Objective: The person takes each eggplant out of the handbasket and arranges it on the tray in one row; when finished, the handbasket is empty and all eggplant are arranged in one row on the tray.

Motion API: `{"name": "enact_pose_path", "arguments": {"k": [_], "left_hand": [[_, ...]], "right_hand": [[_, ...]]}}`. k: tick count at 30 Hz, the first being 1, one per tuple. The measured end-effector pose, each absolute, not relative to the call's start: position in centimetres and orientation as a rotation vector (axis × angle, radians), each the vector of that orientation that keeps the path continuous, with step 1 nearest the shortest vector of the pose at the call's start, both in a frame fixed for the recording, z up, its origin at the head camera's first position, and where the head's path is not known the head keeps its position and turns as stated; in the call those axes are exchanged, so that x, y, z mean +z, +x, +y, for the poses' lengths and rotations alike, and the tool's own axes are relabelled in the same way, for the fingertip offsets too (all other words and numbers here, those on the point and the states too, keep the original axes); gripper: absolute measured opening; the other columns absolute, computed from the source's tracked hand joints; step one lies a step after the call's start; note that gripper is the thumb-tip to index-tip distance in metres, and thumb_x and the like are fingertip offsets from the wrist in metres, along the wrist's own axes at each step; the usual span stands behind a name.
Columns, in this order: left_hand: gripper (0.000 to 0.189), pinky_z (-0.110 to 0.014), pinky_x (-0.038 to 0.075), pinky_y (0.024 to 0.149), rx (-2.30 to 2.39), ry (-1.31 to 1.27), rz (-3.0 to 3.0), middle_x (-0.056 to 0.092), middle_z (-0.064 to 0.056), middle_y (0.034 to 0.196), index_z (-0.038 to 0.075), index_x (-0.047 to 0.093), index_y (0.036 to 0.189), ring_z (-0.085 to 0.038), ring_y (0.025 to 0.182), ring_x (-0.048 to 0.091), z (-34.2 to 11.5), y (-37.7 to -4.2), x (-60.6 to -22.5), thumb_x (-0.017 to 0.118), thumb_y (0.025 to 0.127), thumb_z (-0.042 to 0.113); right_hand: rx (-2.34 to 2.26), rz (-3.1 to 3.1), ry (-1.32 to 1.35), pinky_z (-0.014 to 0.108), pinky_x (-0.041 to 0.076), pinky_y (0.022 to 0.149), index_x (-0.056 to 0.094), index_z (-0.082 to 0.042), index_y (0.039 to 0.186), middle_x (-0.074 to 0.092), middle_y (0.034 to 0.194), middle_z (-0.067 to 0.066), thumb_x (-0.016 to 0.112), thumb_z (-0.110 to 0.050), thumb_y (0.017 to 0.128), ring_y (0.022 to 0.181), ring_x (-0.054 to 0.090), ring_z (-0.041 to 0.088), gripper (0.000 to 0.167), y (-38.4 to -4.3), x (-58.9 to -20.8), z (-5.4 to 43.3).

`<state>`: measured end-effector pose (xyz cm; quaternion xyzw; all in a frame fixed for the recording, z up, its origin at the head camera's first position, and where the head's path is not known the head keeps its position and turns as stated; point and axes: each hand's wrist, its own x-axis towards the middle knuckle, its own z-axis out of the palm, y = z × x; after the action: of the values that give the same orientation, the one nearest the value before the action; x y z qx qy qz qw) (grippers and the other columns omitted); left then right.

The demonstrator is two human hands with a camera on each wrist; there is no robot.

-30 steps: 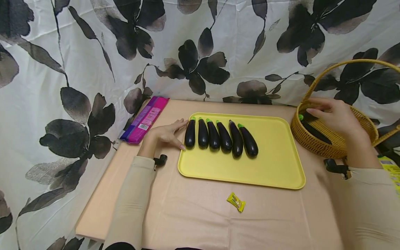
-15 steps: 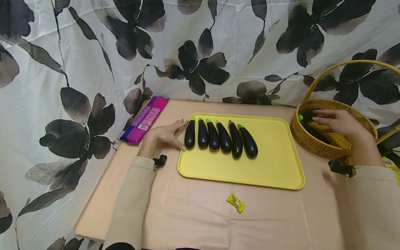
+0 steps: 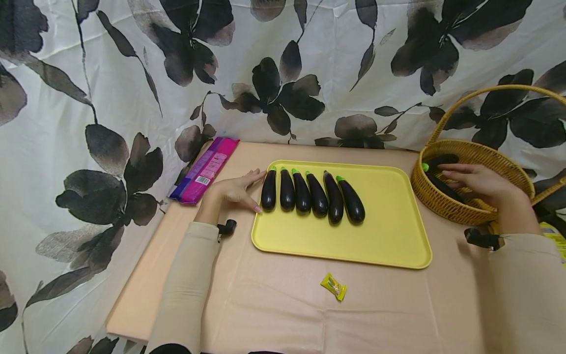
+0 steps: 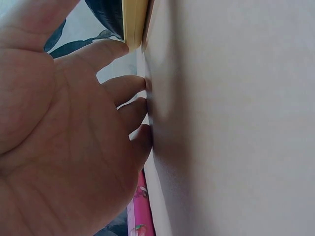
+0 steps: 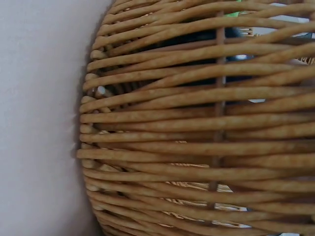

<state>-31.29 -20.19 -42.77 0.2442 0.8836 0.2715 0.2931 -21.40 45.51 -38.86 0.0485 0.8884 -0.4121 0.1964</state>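
Several dark eggplants [image 3: 319, 196] lie in a row on the left half of a yellow tray [image 3: 384, 236]. My left hand [image 3: 236, 191] is at the tray's left edge, thumb at the rim and fingers spread; in the left wrist view its other fingertips [image 4: 140, 88] reach down to the tabletop. My right hand [image 3: 484, 184] reaches into a wicker basket [image 3: 442, 206], its fingers extended over an eggplant [image 3: 444, 189] there. Another eggplant [image 3: 444, 160] lies behind that one. Woven wicker [image 5: 197, 132] screens the right hand's fingers in the right wrist view.
A pink and purple packet [image 3: 205, 169] lies at the table's back left. In front of the tray is a small yellow wrapped sweet [image 3: 333, 286]. The basket's tall handle [image 3: 455, 105] arches above its far side. A floral curtain [image 3: 336, 64] hangs behind the table.
My right hand has shifted slightly right and down within the basket, and the rear eggplant now shows clear of its fingers. The left hand, tray and eggplants on it have stayed put.
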Motion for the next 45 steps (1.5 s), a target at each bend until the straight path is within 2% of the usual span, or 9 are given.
{"name": "enact_pose_path", "arguments": {"k": [6,12,16,19,21,26,35,40,45], "left_hand": [[0.136,-0.055,-0.005,0.131,0.723,0.647,2.353,-0.01,-0.006,0.177,0.027,0.009,0.169,-0.026,0.163,-0.014,-20.2,-31.3,-42.7,0.097,0.068,0.046],[0.136,-0.055,-0.005,0.131,0.722,0.648,2.352,-0.01,-0.006,0.177,0.027,0.009,0.169,-0.026,0.163,-0.014,-20.2,-31.3,-42.6,0.097,0.068,0.047],[0.136,-0.055,-0.005,0.131,0.719,0.649,2.355,-0.01,-0.006,0.177,0.028,0.009,0.169,-0.026,0.163,-0.014,-20.2,-31.3,-42.6,0.097,0.068,0.047],[0.136,-0.055,-0.004,0.131,0.716,0.648,2.358,-0.01,-0.006,0.177,0.028,0.009,0.169,-0.026,0.163,-0.013,-20.2,-31.4,-42.7,0.097,0.068,0.048],[0.135,-0.055,-0.004,0.131,0.715,0.649,2.359,-0.009,-0.006,0.177,0.028,0.009,0.169,-0.026,0.163,-0.013,-20.2,-31.4,-42.7,0.097,0.068,0.048],[0.135,-0.055,-0.004,0.131,0.725,0.668,2.354,-0.008,-0.008,0.177,0.026,0.009,0.169,-0.028,0.163,-0.013,-20.2,-31.3,-42.7,0.097,0.068,0.046],[0.136,-0.055,-0.004,0.131,0.743,0.658,2.35,-0.008,-0.007,0.177,0.025,0.01,0.169,-0.027,0.163,-0.013,-20.2,-31.3,-42.6,0.098,0.067,0.045],[0.135,-0.055,-0.005,0.131,0.747,0.655,2.345,-0.008,-0.007,0.177,0.025,0.011,0.169,-0.027,0.163,-0.013,-20.2,-31.5,-42.8,0.098,0.068,0.044],[0.135,-0.054,-0.005,0.131,0.761,0.658,2.34,-0.008,-0.007,0.177,0.025,0.012,0.169,-0.027,0.163,-0.014,-20.3,-31.6,-42.9,0.099,0.067,0.042]], "right_hand": [[-1.265,2.42,0.136,0.024,0.055,0.084,0.049,-0.042,0.151,0.06,0.109,-0.037,0.05,-0.047,0.109,0.1,0.058,-0.005,0.043,-21.5,-39.6,45.7],[-1.3,2.392,0.131,0.022,0.057,0.085,0.047,-0.037,0.155,0.056,0.118,-0.032,0.056,-0.042,0.107,0.102,0.056,-0.006,0.049,-21.6,-40.0,45.9],[-1.262,2.401,0.123,0.02,0.056,0.088,0.039,-0.026,0.162,0.046,0.145,-0.011,0.058,-0.046,0.106,0.104,0.053,-0.012,0.063,-21.6,-40.1,45.9],[-1.27,2.394,0.134,0.02,0.056,0.089,0.037,-0.026,0.163,0.034,0.157,0.001,0.058,-0.048,0.105,0.105,0.053,-0.013,0.065,-21.6,-40.0,45.8],[-1.289,2.388,0.141,0.021,0.056,0.088,0.038,-0.03,0.162,0.035,0.155,-0.003,0.058,-0.047,0.105,0.105,0.053,-0.011,0.063,-21.5,-40.0,45.8],[-1.388,2.376,0.15,0.025,0.06,0.084,0.045,-0.035,0.158,0.045,0.131,-0.026,0.059,-0.041,0.106,0.104,0.057,-0.006,0.054,-21.3,-39.5,45.6],[-1.528,2.415,0.184,0.017,0.058,0.083,0.038,-0.037,0.161,0.04,0.145,-0.019,0.057,-0.039,0.107,0.106,0.056,-0.013,0.058,-21.1,-38.0,45.3],[-1.691,2.422,0.208,0.016,0.058,0.077,0.04,-0.034,0.16,0.052,0.129,-0.029,0.061,-0.034,0.105,0.104,0.059,-0.012,0.06,-20.9,-37.0,45.1],[-1.867,2.36,0.212,0.016,0.058,0.073,0.044,-0.031,0.159,0.06,0.123,-0.029,0.065,-0.029,0.102,0.101,0.063,-0.009,0.061,-20.7,-35.8,44.6]]}}
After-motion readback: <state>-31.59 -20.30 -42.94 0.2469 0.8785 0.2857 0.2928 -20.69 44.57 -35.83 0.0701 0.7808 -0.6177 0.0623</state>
